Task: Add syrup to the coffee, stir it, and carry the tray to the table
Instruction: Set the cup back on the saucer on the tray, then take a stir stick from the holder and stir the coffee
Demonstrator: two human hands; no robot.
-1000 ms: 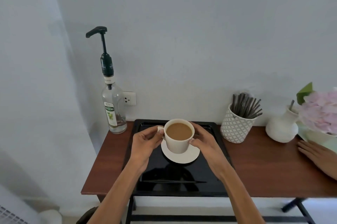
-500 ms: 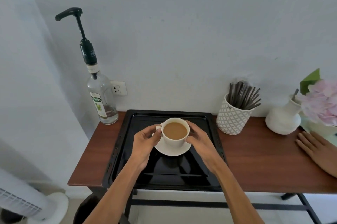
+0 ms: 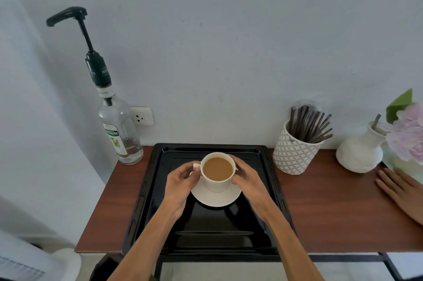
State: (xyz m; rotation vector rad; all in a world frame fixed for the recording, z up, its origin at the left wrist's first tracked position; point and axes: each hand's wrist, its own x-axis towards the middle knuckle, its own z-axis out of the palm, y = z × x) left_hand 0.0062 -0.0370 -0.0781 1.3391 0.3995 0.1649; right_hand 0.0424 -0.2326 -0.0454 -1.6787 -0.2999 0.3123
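On the glossy black tray [image 3: 270, 166], both hands, left [image 3: 180, 185] and right [image 3: 248, 181], grasp the smooth round white cup [image 3: 217, 180] on its saucer [image 3: 216, 197].

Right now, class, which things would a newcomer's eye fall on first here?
First, the white ceramic cup of milky coffee on its white saucer, mid-way along the black metal tray, held between the left hand and right hand. Next, the clear glass pump bottle at the table's back left.

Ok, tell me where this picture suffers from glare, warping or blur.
Head view: the glossy black tray mirrors the forearms and saucer; wide-angle warping leans the syrup bottle and bends the wall corner; the fan at the lower left is soft; the coffee cup stays sharp.
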